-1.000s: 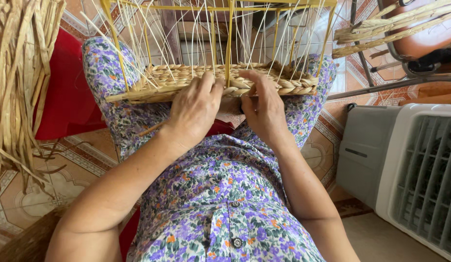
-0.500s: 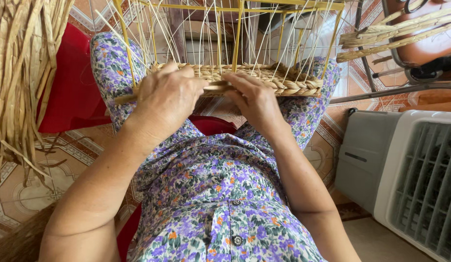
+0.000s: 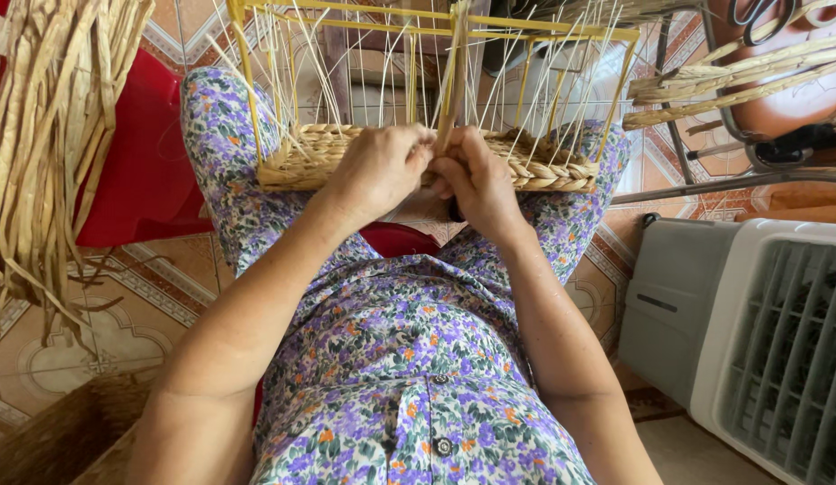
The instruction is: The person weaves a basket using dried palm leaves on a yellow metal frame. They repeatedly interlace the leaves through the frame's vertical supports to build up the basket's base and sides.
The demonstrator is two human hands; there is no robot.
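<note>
Head view: part-woven straw basket (image 3: 544, 166) on yellow wire frame (image 3: 436, 18), resting across lap.
L hand (image 3: 377, 171) & R hand (image 3: 476, 180) close together at near rim, fingers pinched on one upright straw strand (image 3: 451, 81). Loose straw bundle (image 3: 49, 135) hangs far left; red cushion (image 3: 139, 171) beside it; grey-white fan unit (image 3: 750, 332) at right on tiled floor (image 3: 67, 332).
</note>
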